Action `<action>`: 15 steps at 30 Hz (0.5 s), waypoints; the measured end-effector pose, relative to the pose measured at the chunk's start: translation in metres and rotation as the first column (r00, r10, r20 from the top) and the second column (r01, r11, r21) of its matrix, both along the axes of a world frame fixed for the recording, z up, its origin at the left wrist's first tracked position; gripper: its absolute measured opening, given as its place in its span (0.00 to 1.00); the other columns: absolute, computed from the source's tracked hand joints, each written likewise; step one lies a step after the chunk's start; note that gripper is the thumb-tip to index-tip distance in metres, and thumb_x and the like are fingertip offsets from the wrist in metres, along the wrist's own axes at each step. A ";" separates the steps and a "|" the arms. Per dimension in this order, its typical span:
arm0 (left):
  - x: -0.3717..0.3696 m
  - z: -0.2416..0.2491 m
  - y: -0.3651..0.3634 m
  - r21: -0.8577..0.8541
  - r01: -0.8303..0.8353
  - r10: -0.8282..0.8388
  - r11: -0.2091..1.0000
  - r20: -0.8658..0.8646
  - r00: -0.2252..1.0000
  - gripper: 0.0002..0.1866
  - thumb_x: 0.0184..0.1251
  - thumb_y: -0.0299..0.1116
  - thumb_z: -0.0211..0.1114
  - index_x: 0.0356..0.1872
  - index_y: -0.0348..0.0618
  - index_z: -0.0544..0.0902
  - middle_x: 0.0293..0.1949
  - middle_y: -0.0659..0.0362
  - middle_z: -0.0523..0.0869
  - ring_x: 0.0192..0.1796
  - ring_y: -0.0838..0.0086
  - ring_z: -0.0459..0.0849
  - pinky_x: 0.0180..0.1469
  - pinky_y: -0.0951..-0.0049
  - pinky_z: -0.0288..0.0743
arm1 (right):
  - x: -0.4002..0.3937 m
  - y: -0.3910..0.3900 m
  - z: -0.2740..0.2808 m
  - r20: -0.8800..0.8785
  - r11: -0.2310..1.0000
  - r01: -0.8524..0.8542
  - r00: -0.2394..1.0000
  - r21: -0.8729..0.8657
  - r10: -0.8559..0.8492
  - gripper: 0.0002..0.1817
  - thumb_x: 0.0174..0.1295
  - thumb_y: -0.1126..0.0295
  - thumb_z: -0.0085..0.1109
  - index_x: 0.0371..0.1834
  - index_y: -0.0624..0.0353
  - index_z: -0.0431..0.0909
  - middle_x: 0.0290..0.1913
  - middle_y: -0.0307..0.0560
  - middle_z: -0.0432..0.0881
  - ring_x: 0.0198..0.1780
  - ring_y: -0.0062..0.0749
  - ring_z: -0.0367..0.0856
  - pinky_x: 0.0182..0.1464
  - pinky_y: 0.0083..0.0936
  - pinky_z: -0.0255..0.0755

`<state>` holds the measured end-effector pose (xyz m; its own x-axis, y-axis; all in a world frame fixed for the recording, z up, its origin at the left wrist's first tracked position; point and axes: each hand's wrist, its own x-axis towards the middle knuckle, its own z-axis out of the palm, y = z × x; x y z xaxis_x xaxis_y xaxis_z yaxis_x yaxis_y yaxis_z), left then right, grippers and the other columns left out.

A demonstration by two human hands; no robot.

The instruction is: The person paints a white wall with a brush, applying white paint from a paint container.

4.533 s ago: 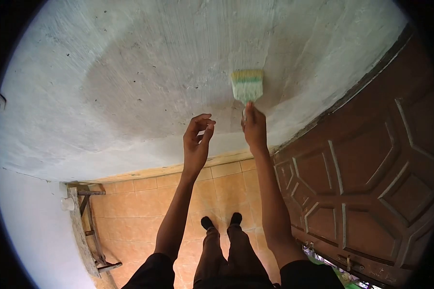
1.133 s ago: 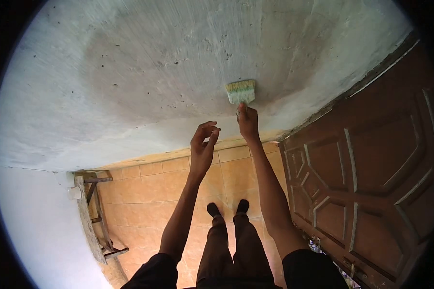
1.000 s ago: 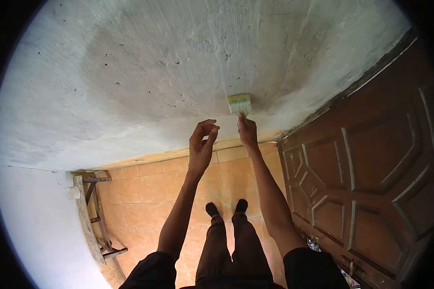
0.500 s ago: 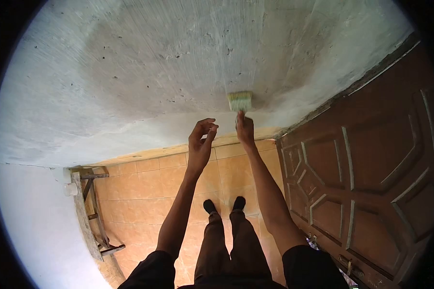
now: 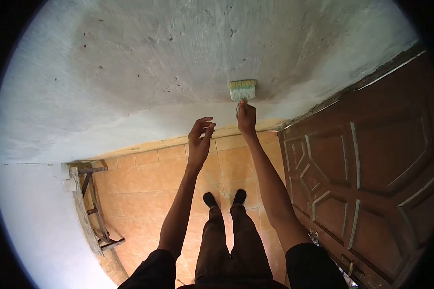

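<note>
My right hand (image 5: 246, 118) grips the handle of a wide paintbrush (image 5: 242, 90), whose pale bristles press against the grey plastered wall (image 5: 144, 62) in front of me. My left hand (image 5: 199, 142) hovers to the left of it, holding nothing, its fingers loosely curled and apart, close to the lower band of the wall. Both arms reach forward over my legs and black shoes (image 5: 223, 198) on the orange tiled floor (image 5: 144, 183).
A carved brown wooden door (image 5: 371, 164) fills the right side, right beside the brushed patch. A wooden frame or ladder (image 5: 87, 212) leans by the white wall (image 5: 38, 226) at the left.
The brush has moved slightly up the wall with my right hand. The view has shifted a little, showing more floor. My left hand stays empty beside it.
</note>
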<state>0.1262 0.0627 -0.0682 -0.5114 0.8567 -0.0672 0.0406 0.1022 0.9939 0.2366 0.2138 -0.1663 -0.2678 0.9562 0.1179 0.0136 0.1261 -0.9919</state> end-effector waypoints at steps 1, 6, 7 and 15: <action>-0.001 -0.004 -0.002 -0.011 0.003 -0.002 1.000 0.017 1.000 0.15 0.72 0.38 0.62 0.54 0.44 0.79 0.42 0.62 0.83 0.44 0.77 0.80 0.43 0.73 0.74 | 0.006 -0.006 -0.024 0.056 0.999 0.003 0.998 -0.032 -0.001 0.34 0.75 0.44 0.41 0.16 0.59 0.61 0.12 0.36 0.57 0.18 0.22 0.57 0.22 0.31 0.53; -0.004 -0.005 -0.003 -0.013 0.011 -0.011 1.000 -0.012 1.000 0.15 0.72 0.39 0.62 0.54 0.44 0.79 0.42 0.61 0.83 0.45 0.76 0.80 0.43 0.72 0.74 | 0.030 -0.038 -0.028 0.202 0.977 0.058 0.979 -0.204 -0.016 0.34 0.72 0.40 0.42 0.15 0.55 0.57 0.13 0.32 0.55 0.18 0.17 0.55 0.22 0.25 0.50; -0.004 -0.007 -0.003 -0.006 0.008 -0.008 1.000 -0.017 1.000 0.15 0.72 0.40 0.62 0.54 0.44 0.79 0.42 0.61 0.83 0.46 0.76 0.80 0.43 0.72 0.74 | 0.030 -0.044 -0.027 0.144 0.985 0.054 0.989 -0.165 -0.030 0.32 0.74 0.42 0.41 0.16 0.55 0.57 0.14 0.32 0.56 0.19 0.18 0.55 0.23 0.25 0.50; 0.004 -0.012 0.000 -0.083 0.006 -0.007 0.997 -0.011 1.000 0.16 0.71 0.38 0.60 0.54 0.44 0.79 0.44 0.60 0.83 0.45 0.75 0.80 0.46 0.72 0.74 | -0.003 -0.004 0.010 -0.120 0.999 0.006 0.993 -0.052 -0.013 0.32 0.74 0.44 0.44 0.17 0.58 0.64 0.13 0.36 0.62 0.18 0.22 0.60 0.23 0.30 0.55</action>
<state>0.1303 0.0627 -0.0797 -0.5073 0.8515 -0.1324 0.0527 0.1840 0.9815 0.2336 0.2097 -0.1563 -0.2455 0.9642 0.0998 -0.1055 0.0758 -0.9915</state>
